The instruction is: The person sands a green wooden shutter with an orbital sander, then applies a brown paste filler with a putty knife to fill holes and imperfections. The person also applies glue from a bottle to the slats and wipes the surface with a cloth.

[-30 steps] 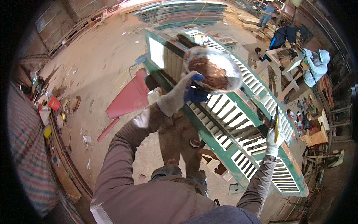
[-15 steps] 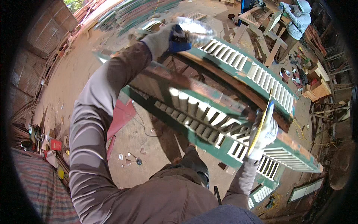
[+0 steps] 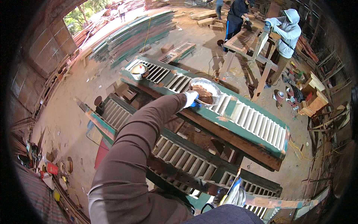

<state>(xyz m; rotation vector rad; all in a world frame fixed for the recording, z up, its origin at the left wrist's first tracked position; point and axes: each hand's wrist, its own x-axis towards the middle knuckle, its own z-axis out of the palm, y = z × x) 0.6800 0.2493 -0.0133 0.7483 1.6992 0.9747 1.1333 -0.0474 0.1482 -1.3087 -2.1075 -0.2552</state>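
My left hand [image 3: 189, 100], in a white and blue glove, grips the near rim of a clear round bowl [image 3: 214, 89] with brown paste inside. The bowl is over the slats of a long green louvred shutter [image 3: 233, 112]; whether it rests there I cannot tell. At the lower right, my gloved right hand [image 3: 238, 196] is closed around a thin flat scraper-like tool [image 3: 235, 178], its tip pointing up. This hand is at the edge of a nearer louvred shutter [image 3: 182, 155], which stands tilted; whether it also grips that shutter is unclear.
A white tub [image 3: 139, 71] stands on the far shutter's left end. Beyond lie a smaller shutter [image 3: 178, 52] and a stack of shutters [image 3: 130, 39]. A person in a pale hood [image 3: 289, 35] works at a wooden trestle [image 3: 242, 41], beside another person in dark clothes [image 3: 238, 15].
My left hand has lowered the bowl from above the far shutter's left part to its slats. The nearer shutter has swung down toward me, and my right hand with the tool has dropped lower.
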